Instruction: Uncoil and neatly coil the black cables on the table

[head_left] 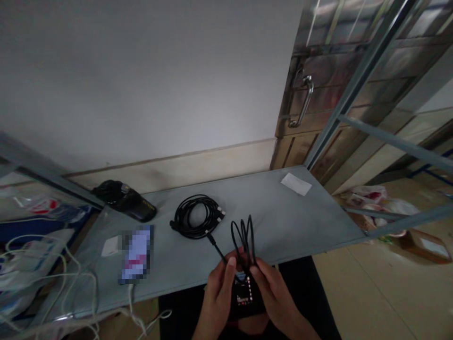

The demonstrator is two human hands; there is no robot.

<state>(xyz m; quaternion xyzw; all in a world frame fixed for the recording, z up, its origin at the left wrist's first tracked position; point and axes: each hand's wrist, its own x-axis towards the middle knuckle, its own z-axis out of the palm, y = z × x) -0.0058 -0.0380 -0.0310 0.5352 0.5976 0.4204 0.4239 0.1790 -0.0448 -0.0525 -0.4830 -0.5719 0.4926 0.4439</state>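
A loosely looped black cable (pixel 243 233) rises in several arcs between my two hands, near the front edge of the grey table. My left hand (pixel 221 283) is closed on its left side, with a plug end (pixel 211 239) sticking out toward the back left. On the right side of the loops, my right hand (pixel 271 285) pinches the cable between thumb and fingers. Just beyond my hands, a coiled black cable (pixel 193 217) with pale metal connectors lies flat on the table.
On the grey table (pixel 265 198) lie a phone (pixel 138 255) with a blurred screen, a black pouch-like item (pixel 129 200), a white paper (pixel 296 184) and a small white card (pixel 110 246). White cords (pixel 71 278) hang at the left. Metal frame posts (pixel 357 80) flank the table.
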